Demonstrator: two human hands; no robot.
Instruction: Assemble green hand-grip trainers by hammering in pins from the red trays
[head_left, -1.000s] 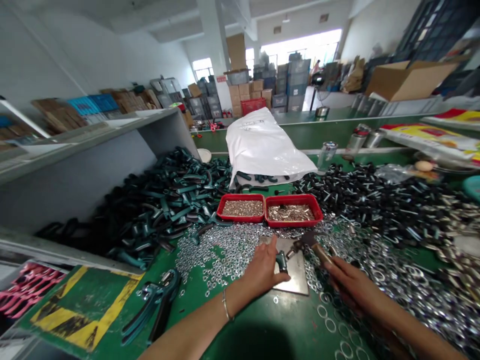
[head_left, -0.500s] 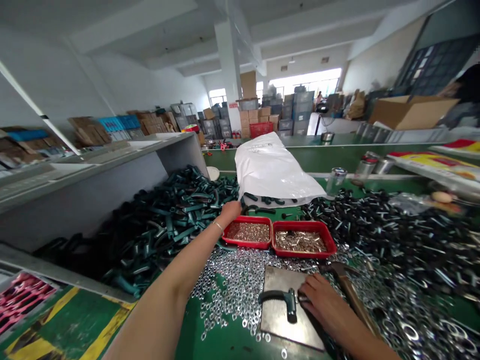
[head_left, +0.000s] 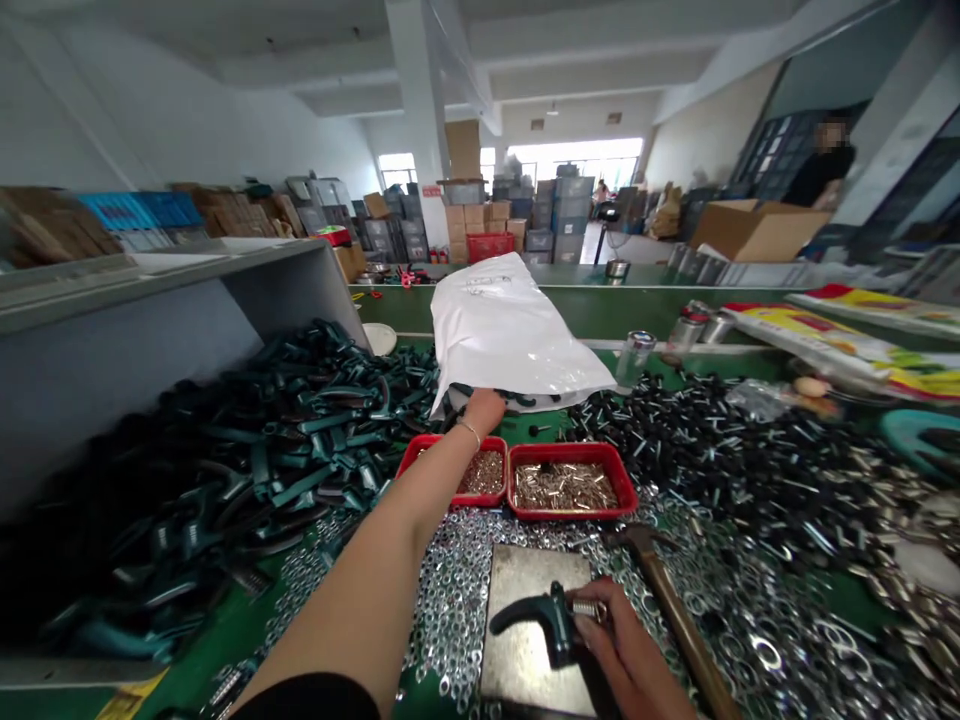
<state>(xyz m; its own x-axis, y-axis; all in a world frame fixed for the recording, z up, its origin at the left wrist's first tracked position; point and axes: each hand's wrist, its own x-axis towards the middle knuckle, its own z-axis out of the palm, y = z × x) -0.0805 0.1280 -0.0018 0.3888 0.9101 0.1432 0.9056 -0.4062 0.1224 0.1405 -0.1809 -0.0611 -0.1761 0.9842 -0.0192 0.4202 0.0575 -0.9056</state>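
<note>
My left hand reaches to the mouth of a white plastic bag, just beyond the red trays. Its fingers are hidden, so what they hold cannot be made out. Dark curved parts show under the bag's edge. In my right hand is a dark green curved hand-tool part with a coil spring, its spring end between thumb and fingers. The part is above a bare metal plate. A hammer with a wooden handle lies just right of that hand.
Two red trays hold small metal pins and rivets. Loose metal nuts surround the plate. Dark green parts fill the left side by a grey bin; black-headed bolts cover the right. A clear jar stands behind. A person is far right.
My left hand has moved from the bag's left edge rightward to its mouth. My right hand has raised the green part off the plate and tilted it. The view has shifted right.
</note>
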